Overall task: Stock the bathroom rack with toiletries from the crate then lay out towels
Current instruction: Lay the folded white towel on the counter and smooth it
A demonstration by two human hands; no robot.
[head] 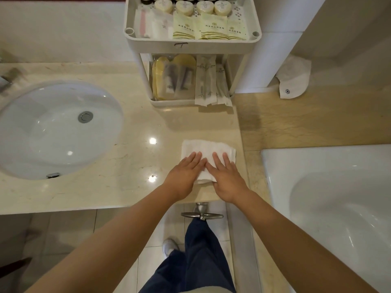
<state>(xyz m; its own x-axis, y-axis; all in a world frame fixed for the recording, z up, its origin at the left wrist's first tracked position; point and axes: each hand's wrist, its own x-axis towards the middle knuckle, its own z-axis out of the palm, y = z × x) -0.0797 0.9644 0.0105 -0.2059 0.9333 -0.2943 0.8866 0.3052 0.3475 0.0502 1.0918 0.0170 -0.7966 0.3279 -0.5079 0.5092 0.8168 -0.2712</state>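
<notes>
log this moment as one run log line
phase: towel layout | left hand: flat on folded towel | right hand: flat on folded towel | folded towel: on counter, in front of stocked rack

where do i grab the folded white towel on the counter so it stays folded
Probably the near edge of the towel, where the stacked layers show between the left hand and right hand. Come from the front of the counter, thumbs on top, fingers under, since it lies flat.

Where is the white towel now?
Head view: the towel lies at the right end of the counter, under left hand and right hand, between sink and bathtub.
</notes>
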